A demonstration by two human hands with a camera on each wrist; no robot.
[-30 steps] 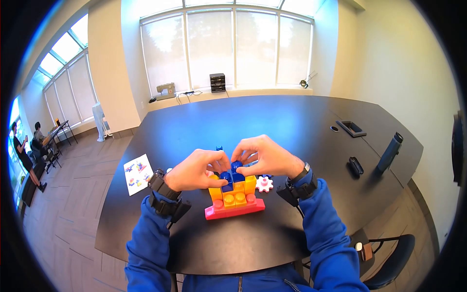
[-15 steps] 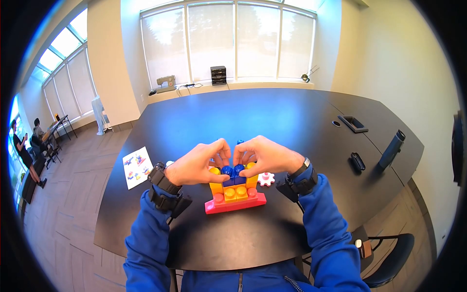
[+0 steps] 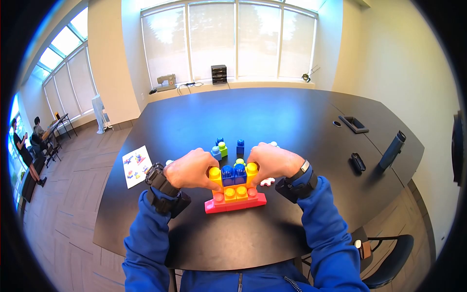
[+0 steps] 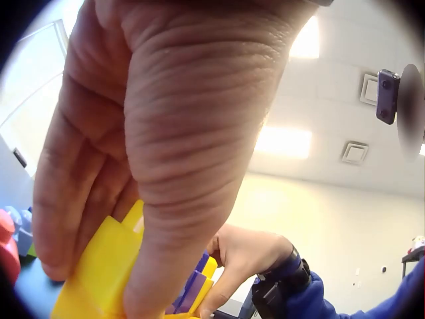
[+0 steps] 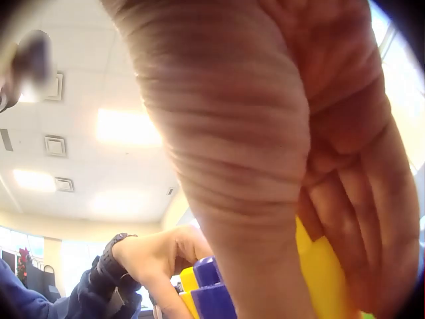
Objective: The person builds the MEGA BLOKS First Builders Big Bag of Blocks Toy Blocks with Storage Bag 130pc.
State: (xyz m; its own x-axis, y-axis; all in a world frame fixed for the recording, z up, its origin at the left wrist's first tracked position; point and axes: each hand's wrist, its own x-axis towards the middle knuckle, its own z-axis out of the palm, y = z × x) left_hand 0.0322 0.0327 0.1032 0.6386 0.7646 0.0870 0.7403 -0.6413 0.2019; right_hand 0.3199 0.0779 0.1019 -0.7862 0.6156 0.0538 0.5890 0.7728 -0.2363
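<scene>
A block structure stands near the table's front, with a red base (image 3: 235,204), yellow blocks (image 3: 215,174) at both sides and two blue blocks (image 3: 234,175) side by side between them. My left hand (image 3: 192,168) grips its left yellow side, thumb in front and fingers behind; the left wrist view shows the yellow block (image 4: 109,266) between thumb and fingers. My right hand (image 3: 276,161) grips the right side the same way, around the yellow block (image 5: 322,276) in the right wrist view. The fingertips behind are partly hidden.
Behind the structure stand blue and green blocks (image 3: 222,149) and a blue block (image 3: 240,146). A white-pink gear piece (image 3: 267,182) lies by my right hand. A picture sheet (image 3: 137,167) is at the left; a black case (image 3: 358,162) and a bottle (image 3: 392,152) are at the right.
Both hands have moved apart and down from the blue blocks to the yellow sides. The blue blocks, earlier uneven, now sit level, and blocks behind have come into view.
</scene>
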